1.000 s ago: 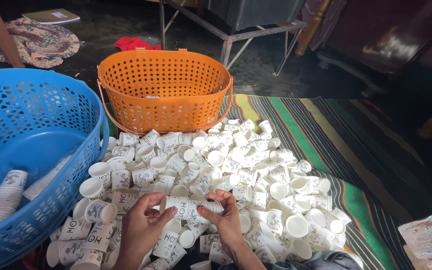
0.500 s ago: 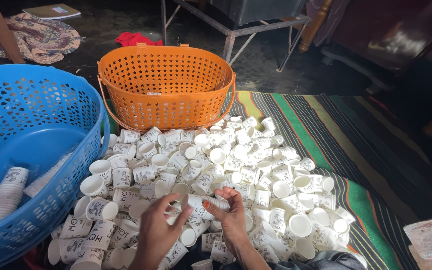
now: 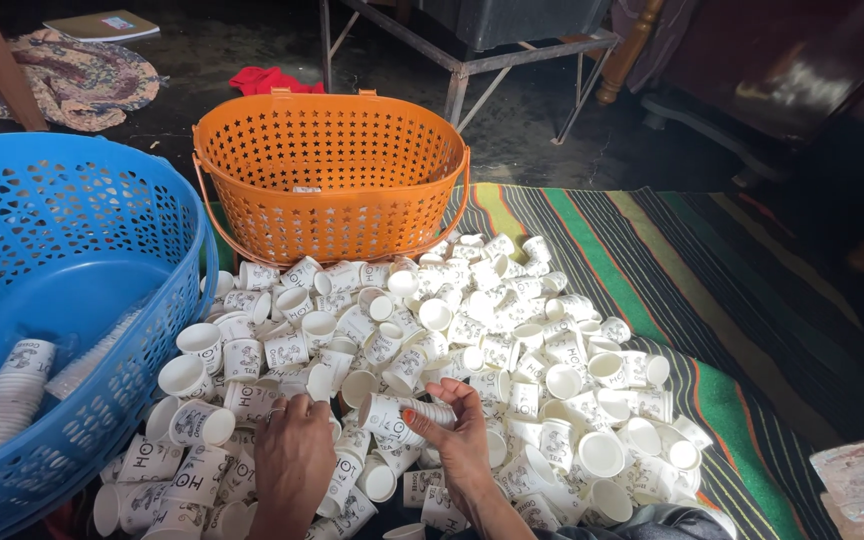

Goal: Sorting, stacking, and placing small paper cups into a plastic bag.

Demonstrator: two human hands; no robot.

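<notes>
A big heap of small white paper cups (image 3: pixel 472 330) with dark printing covers the striped mat in front of me. My right hand (image 3: pixel 464 440) grips a short nested stack of cups (image 3: pixel 397 414) lying on its side, open mouth to the left. My left hand (image 3: pixel 294 458) rests palm down on loose cups at the near left of the heap, fingers spread; whether it grips one is hidden.
An empty orange basket (image 3: pixel 337 215) stands behind the heap. A blue basket (image 3: pixel 82 300) at the left holds long stacks of nested cups (image 3: pixel 12 400). A striped mat (image 3: pixel 692 300) runs right. A metal frame stand (image 3: pixel 472 60), red cloth (image 3: pixel 272 80) and rug lie beyond.
The left hand has let go of the stack and dropped onto loose cups to the left. The right hand keeps the stack, now shorter-looking and turned toward the left.
</notes>
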